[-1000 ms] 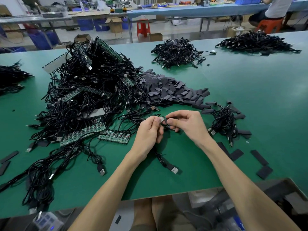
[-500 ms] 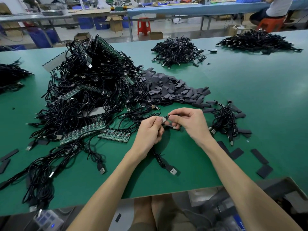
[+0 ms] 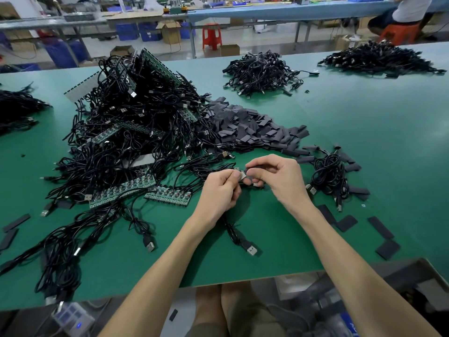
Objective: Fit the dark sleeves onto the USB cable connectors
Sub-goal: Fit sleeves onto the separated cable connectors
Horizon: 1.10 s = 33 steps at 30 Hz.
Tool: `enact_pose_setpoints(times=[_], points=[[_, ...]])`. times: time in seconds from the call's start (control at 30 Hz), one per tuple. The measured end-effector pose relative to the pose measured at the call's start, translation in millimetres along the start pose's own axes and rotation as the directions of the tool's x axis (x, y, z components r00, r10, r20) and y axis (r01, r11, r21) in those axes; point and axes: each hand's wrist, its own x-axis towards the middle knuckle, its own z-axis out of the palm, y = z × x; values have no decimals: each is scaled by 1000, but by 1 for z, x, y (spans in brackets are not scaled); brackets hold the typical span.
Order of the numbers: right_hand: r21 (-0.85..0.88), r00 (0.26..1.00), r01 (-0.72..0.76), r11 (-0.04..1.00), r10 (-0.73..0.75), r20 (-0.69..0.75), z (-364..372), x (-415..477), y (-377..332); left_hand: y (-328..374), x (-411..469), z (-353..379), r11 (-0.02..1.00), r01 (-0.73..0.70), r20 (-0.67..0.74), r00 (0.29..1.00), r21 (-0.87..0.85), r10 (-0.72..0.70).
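Observation:
My left hand (image 3: 220, 190) pinches a black USB cable just behind its small metal connector (image 3: 240, 175). My right hand (image 3: 277, 176) pinches a dark sleeve (image 3: 251, 171) right at that connector, fingertips of both hands almost touching. The cable hangs below my left hand and ends in a USB-A plug (image 3: 251, 250) lying on the green table (image 3: 376, 147). A heap of loose dark sleeves (image 3: 252, 128) lies just beyond my hands. How far the sleeve sits over the connector is hidden by my fingers.
A big tangle of black cables with green circuit strips (image 3: 136, 132) fills the left. A small bundle of sleeved cables (image 3: 330, 176) lies right of my hands. Flat sleeves (image 3: 380, 227) are scattered at right. Two cable piles (image 3: 262, 71) sit farther back. A seated person (image 3: 403, 13) is at the far right.
Both hands have stayed together at the connector, with the right fingers shifting slightly on the sleeve. The view has tilted a little; nothing else moved.

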Motion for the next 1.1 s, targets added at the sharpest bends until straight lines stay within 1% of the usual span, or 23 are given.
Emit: enact_pose_setpoints(times=[0.13, 0.2, 0.33, 0.5, 0.67, 0.83, 0.97, 1.1], points=[[62, 993, -36, 997, 29, 117, -3, 1, -1, -1, -1, -1, 1000, 2, -6, 1000, -10, -2], [66, 991, -39, 997, 30, 133, -4, 2, -1, -2, 0, -1, 1000, 21, -25, 999, -14, -21], [58, 991, -23, 998, 16, 132, -3, 1, -1, -3, 3, -1, 999, 48, -68, 997, -12, -48], [37, 991, -29, 999, 24, 133, -2, 0, -2, -3, 2, -1, 999, 43, -86, 995, -24, -44], [29, 990, -36, 999, 32, 138, -3, 0, -3, -2, 3, -1, 996, 65, -92, 993, -60, -70], [2, 990, -31, 1000, 31, 134, 0, -1, -4, -3, 3, -1, 999, 49, -92, 995, -4, -49], [-47, 995, 8, 999, -4, 95, 3, -3, -4, -5, 1, -2, 999, 11, -47, 999, 37, -9], [-32, 994, -2, 999, 6, 107, 2, -3, -5, -5, -1, -3, 998, -33, 19, 999, 52, 32]])
